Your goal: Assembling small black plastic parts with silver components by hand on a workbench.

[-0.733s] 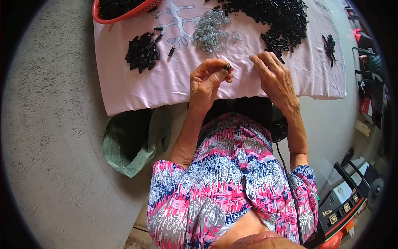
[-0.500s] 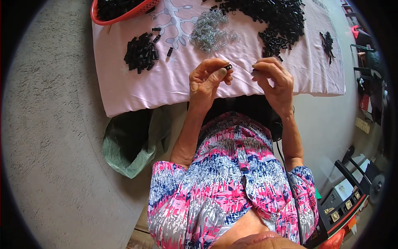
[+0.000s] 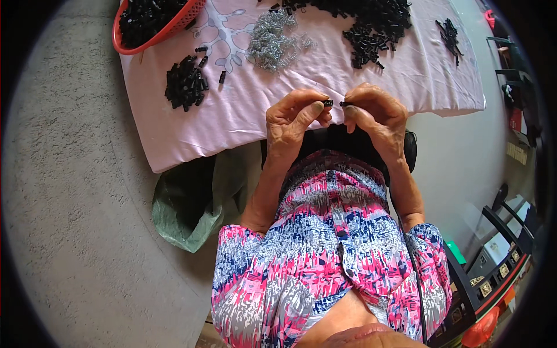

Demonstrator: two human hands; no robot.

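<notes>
My left hand point(image 3: 290, 119) pinches a small black cylindrical plastic part point(image 3: 328, 103) between thumb and forefinger. Facing it across a narrow gap, a second small black plastic piece point(image 3: 343, 104) sticks out of the closed fingertips of my right hand point(image 3: 377, 113). Both hands hover over the near edge of a pink cloth point(image 3: 243, 113) on the table. Beyond them lies a heap of small silvery springs point(image 3: 272, 43). A pile of black cylinders point(image 3: 185, 84) is on the left, with a few loose ones beside it; a larger heap of small black pieces point(image 3: 374, 40) spreads at the far right.
A red plastic basket point(image 3: 174, 28) full of black parts stands at the far left. Several thin black pieces point(image 3: 449, 39) lie near the table's right side. Under the left front edge, a green woven sack point(image 3: 180, 229) hangs or stands with its mouth open.
My hands have come closer together, and the piece in my right fingers now shows clearly opposite the left one. The table and its piles have shifted slightly left and up in view.
</notes>
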